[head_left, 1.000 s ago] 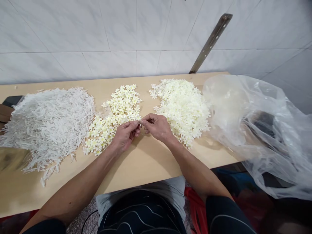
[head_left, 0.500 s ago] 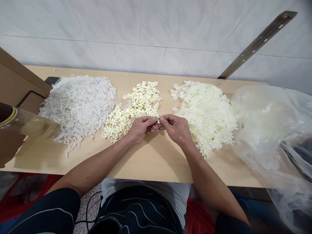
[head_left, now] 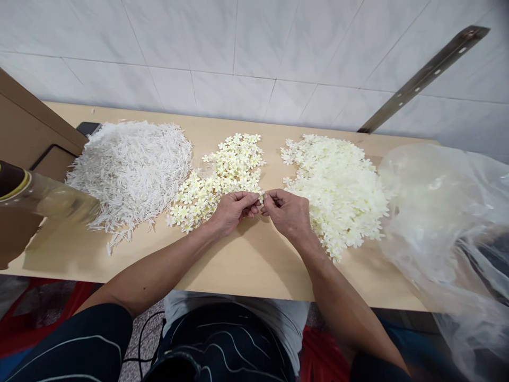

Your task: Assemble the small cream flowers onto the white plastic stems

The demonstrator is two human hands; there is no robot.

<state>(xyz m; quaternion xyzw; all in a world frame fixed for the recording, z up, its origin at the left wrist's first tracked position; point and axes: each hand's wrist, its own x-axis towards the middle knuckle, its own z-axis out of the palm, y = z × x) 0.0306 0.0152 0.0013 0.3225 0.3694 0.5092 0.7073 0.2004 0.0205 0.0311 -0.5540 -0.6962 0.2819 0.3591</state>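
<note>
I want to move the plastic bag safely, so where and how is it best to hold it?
Probably by the loose folds of the plastic bag, from the near side: they hang past the front edge of the table, easy to gather, while its rounded part bulges beside the flower pile.

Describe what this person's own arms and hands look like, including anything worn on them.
Both the left hand and the right hand are bare, with no gloves. The forearms are uncovered too. Short dark sleeves cover the upper arms; the left one shows thin, pale wavy lines. No cables or markings show on either forearm, apart from a small dark spot on the left.
</note>
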